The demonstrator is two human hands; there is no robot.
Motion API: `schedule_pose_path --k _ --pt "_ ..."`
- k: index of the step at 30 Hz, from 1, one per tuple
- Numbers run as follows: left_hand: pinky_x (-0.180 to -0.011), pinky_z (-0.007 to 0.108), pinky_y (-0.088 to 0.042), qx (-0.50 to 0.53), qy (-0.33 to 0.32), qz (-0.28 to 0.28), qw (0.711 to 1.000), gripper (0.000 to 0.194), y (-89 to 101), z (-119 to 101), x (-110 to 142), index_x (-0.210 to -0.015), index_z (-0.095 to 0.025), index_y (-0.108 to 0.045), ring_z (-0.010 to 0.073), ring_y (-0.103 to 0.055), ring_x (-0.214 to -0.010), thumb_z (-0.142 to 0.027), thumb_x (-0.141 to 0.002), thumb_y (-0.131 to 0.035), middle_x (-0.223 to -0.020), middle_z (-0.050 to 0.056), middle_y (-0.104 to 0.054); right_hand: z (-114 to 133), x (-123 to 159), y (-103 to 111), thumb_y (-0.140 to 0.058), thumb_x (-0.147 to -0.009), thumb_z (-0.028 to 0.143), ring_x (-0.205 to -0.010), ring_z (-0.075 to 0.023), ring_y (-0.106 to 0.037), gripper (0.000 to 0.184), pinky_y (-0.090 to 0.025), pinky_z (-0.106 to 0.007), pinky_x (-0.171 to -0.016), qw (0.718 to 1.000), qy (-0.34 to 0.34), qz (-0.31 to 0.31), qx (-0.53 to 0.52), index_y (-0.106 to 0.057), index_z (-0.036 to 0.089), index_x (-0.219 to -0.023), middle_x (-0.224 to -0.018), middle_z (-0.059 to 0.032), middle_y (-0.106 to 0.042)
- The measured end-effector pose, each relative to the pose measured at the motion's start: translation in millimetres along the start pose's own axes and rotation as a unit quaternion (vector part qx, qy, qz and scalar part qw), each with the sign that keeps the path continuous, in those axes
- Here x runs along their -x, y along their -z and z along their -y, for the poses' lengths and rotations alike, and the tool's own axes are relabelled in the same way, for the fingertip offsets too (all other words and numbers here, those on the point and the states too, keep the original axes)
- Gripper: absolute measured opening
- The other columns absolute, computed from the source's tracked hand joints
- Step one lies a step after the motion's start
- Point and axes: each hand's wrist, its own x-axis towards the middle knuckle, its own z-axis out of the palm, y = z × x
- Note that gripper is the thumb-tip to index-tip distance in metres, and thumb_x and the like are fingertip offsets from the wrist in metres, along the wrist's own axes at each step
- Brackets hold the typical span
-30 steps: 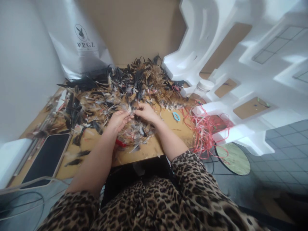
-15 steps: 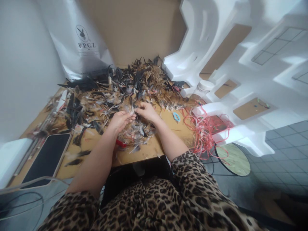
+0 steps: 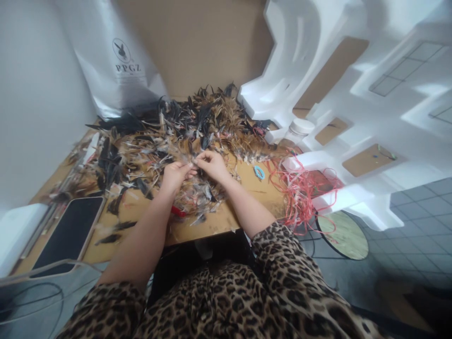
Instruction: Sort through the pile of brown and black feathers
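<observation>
Left hand [image 3: 174, 175]: thumb and fingertips pinched closed on what looks like a brown feather tuft [image 3: 181, 153]. Right hand [image 3: 214, 165]: thumb and forefinger closed at the same tuft, tips meeting the left's; exact hold too small to tell. Tuft's position: at the fingertips, before the main feather heap [image 3: 141, 141], over the table [image 3: 254, 188]. Below the hands: loose feathers [image 3: 199, 193]; a red object [image 3: 178, 211] beside the left forearm. Handling, as judged: light pinch, quill ends together, vanes free of the fingers, loose feathers undisturbed.
</observation>
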Motion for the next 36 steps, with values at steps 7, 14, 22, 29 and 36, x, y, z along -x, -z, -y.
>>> schedule_pose_path --k 7,14,22,29,36 --pt "-0.048 0.020 -0.047 -0.061 -0.052 -0.010 0.997 0.013 -2.7 1.0 -0.8 -0.063 -0.010 -0.064 0.0100 -0.058 -0.047 -0.022 -0.063 -0.067 -0.059 0.006 -0.067 -9.6 -0.1 -5.9 -0.059 -0.068 0.027 -0.058 -0.0075 -0.052 0.014 -0.040 -0.020 -0.058 0.998 0.001 -0.022 0.055 -0.063 0.013 -0.069 -0.064 0.0008 -0.062" --pt "-0.046 0.019 -0.046 -0.043 -0.057 -0.010 0.997 0.016 -2.0 1.2 0.0 -0.064 -0.010 -0.065 0.0105 -0.059 -0.048 -0.024 -0.060 -0.071 -0.060 0.006 -0.067 -9.2 -1.0 -5.2 -0.059 -0.067 0.027 -0.057 -0.0071 -0.051 0.016 -0.040 -0.019 -0.057 0.999 -0.022 -0.013 0.034 -0.064 0.012 -0.070 -0.064 0.0004 -0.062" --pt "-0.047 0.014 -0.044 0.117 0.013 -0.008 0.993 0.016 1.8 1.9 -3.6 -0.064 -0.009 -0.063 0.0070 -0.059 -0.050 -0.018 -0.061 -0.074 -0.062 0.006 -0.067 -7.1 1.1 -6.3 -0.061 -0.067 0.030 -0.056 -0.0073 -0.050 0.019 -0.039 -0.020 -0.056 0.999 -0.028 0.000 0.034 -0.065 0.012 -0.071 -0.064 -0.0001 -0.062" --pt "-0.048 0.013 -0.045 0.175 0.056 -0.004 0.983 0.008 1.4 -3.5 -0.2 -0.070 -0.008 -0.063 0.0080 -0.062 -0.055 -0.010 -0.067 -0.070 -0.066 0.007 -0.068 -6.2 -0.1 -7.2 -0.060 -0.069 0.029 -0.058 -0.0071 -0.051 0.018 -0.042 -0.021 -0.061 0.999 -0.030 -0.016 -0.028 -0.064 0.012 -0.072 -0.066 0.0001 -0.063" --pt "-0.047 0.012 -0.045 0.188 0.071 0.032 0.979 0.009 2.2 -0.9 -1.3 -0.070 -0.008 -0.063 0.0075 -0.062 -0.054 -0.009 -0.066 -0.071 -0.063 0.006 -0.066 -9.4 0.5 -8.2 -0.062 -0.069 0.029 -0.062 -0.0084 -0.053 0.016 -0.043 -0.022 -0.064 1.000 0.004 0.004 -0.019 -0.064 0.013 -0.072 -0.068 -0.0002 -0.062"
